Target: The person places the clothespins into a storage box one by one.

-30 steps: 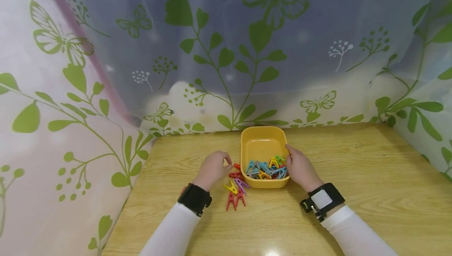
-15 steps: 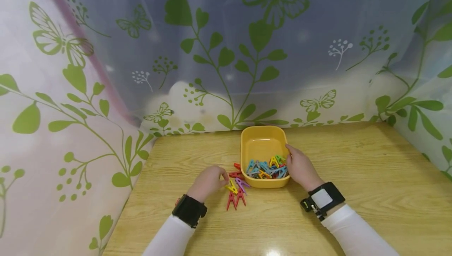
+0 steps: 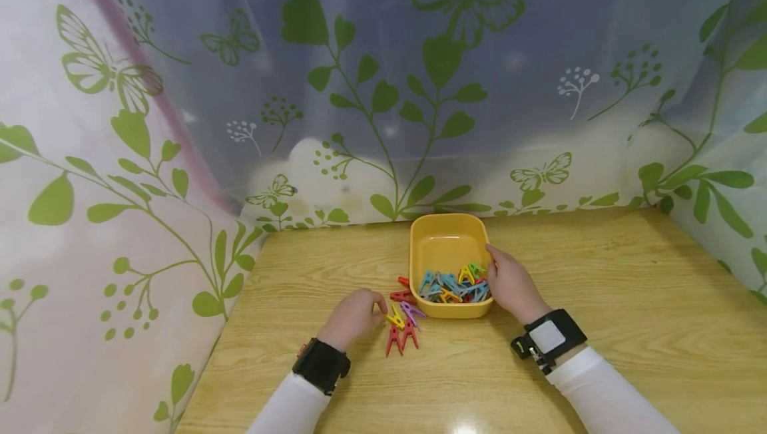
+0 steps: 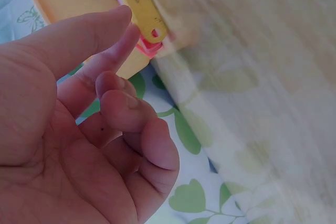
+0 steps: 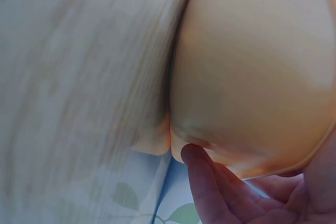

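In the head view, my left hand (image 3: pixel 353 319) is just left of a yellow clothespin (image 3: pixel 395 317) on the table. In the left wrist view, thumb and forefinger come close together beside the yellow clothespin (image 4: pixel 144 14), the other fingers loosely bent; nothing shows held between them. Around it lie a purple clothespin (image 3: pixel 411 313) and several red clothespins (image 3: pixel 393 340). My right hand (image 3: pixel 514 285) grips the right side of a yellow plastic tub (image 3: pixel 451 310), fingers against its outer wall in the right wrist view. Blue, yellow, green and orange clothespins (image 3: pixel 446 284) lie heaped in its near half.
The tub stands toward the back of a wood-grain table (image 3: pixel 629 301). Behind it hangs a curtain (image 3: pixel 383 88) printed with green leaves and butterflies, which also closes off both sides. A black strap with a device (image 3: pixel 322 366) sits on each wrist.
My left hand has come down and toward me, from beside the upper red clothespins to the yellow one, then drawn slightly back. The right hand and tub stay in place.
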### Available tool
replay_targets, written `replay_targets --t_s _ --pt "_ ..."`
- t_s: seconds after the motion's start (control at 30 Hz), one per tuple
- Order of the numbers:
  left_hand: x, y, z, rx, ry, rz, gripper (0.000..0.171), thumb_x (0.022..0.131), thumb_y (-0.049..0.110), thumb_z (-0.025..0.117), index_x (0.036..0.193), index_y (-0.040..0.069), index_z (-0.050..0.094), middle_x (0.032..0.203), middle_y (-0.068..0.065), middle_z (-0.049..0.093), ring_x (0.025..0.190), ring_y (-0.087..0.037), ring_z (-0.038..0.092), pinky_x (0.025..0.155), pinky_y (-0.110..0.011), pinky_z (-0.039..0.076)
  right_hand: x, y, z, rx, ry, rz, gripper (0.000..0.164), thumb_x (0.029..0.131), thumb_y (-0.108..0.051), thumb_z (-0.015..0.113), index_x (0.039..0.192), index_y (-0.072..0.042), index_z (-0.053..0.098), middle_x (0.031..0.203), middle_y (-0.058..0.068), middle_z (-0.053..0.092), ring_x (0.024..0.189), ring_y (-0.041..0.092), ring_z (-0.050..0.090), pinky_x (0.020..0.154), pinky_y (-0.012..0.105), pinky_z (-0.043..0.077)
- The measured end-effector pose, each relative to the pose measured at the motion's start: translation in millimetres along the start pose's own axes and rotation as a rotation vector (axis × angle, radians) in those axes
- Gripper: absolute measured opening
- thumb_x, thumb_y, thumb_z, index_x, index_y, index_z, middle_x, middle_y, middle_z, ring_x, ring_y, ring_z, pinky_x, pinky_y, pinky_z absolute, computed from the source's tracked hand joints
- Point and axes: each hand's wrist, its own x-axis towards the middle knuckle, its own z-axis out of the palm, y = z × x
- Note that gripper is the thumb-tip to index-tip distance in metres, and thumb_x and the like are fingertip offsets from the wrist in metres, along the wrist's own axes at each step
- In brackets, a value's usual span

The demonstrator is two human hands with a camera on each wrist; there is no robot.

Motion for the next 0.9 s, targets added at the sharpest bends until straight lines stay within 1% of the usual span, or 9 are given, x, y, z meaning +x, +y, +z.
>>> replay_targets --t_s 0.13,0.23,0.3,0.43,0.53,0.63,0.73,0.83,0.9 --pt "-0.9 0.5 3.8 0.008 0.017 0.028 0.01 0.087 0.006 0.079 0.094 0.01 0.073 0.096 -0.008 0.068 0.085 -0.02 0.062 0.077 -0.038 0.053 0 1 0 -0.006 0.007 -0.006 0.048 0.109 -0.008 0.038 0.152 0.011 0.038 0.146 0.036 0.049 0.135 0.05 0.05 0.11 0.06 0.043" --pt "-0.6 0.3 6.2 0.011 0.027 0.042 0.012 0.086 0.006 0.08 0.095 0.01 0.074 0.098 -0.008 0.069 0.09 -0.023 0.065 0.081 -0.04 0.054 0 2 0 -0.004 0.009 -0.009 0.048 0.109 -0.009 0.038 0.152 0.011 0.038 0.146 0.036 0.049 0.135 0.05 0.05 0.11 0.06 0.043" --pt "-0.2 -0.4 7.9 0.018 0.035 0.049 0.011 0.086 0.007 0.081 0.092 0.011 0.073 0.096 -0.007 0.07 0.089 -0.022 0.065 0.079 -0.039 0.054 0 1 0 -0.004 0.005 -0.006 0.048 0.109 -0.009 0.038 0.152 0.011 0.038 0.147 0.036 0.049 0.136 0.05 0.05 0.11 0.06 0.043" --pt "0.6 -2.3 10.9 0.039 0.047 0.066 0.01 0.086 0.008 0.081 0.086 0.012 0.072 0.087 -0.003 0.067 0.08 -0.017 0.06 0.072 -0.034 0.05 0 0 -1 -0.004 -0.004 0.009 0.048 0.109 -0.009 0.037 0.153 0.01 0.037 0.148 0.036 0.048 0.137 0.049 0.049 0.111 0.06 0.042" --pt "0.3 -3.3 11.0 0.044 0.052 0.072 0.011 0.087 0.009 0.082 0.083 0.012 0.071 0.085 -0.002 0.066 0.077 -0.015 0.058 0.069 -0.033 0.048 0 0 -1 -0.004 -0.006 0.016 0.048 0.109 -0.01 0.037 0.154 0.01 0.037 0.148 0.035 0.048 0.137 0.049 0.049 0.111 0.06 0.042" --pt "-0.7 -3.0 6.7 0.033 0.049 0.063 0.01 0.088 0.009 0.081 0.084 0.012 0.072 0.089 -0.003 0.067 0.078 -0.016 0.058 0.071 -0.033 0.048 0 0 -1 -0.003 -0.003 0.014 0.048 0.109 -0.01 0.037 0.154 0.01 0.037 0.148 0.035 0.048 0.136 0.049 0.05 0.11 0.06 0.043" --pt "-1.2 -1.9 -2.0 0.011 0.058 0.051 0.007 0.089 0.008 0.079 0.087 0.01 0.073 0.094 -0.006 0.07 0.081 -0.016 0.059 0.072 -0.034 0.049 0 0 0 0.001 0.001 0.005 0.048 0.109 -0.009 0.037 0.153 0.01 0.037 0.147 0.036 0.049 0.136 0.049 0.05 0.11 0.06 0.043" --pt "0.4 0.0 -12.5 0.019 0.084 0.051 0.005 0.09 0.007 0.078 0.091 0.009 0.073 0.094 -0.007 0.07 0.078 -0.016 0.057 0.07 -0.033 0.048 0 0 0 0.001 0.007 -0.005 0.048 0.109 -0.009 0.037 0.152 0.011 0.038 0.146 0.036 0.05 0.135 0.049 0.051 0.11 0.06 0.043" --pt "3.1 2.0 -19.0 0.038 0.106 0.053 0.005 0.091 0.008 0.078 0.092 0.01 0.073 0.091 -0.007 0.069 0.074 -0.015 0.053 0.067 -0.031 0.046 0 0 0 0.0 0.009 -0.008 0.048 0.109 -0.009 0.038 0.152 0.011 0.039 0.146 0.036 0.05 0.134 0.049 0.051 0.109 0.06 0.043"
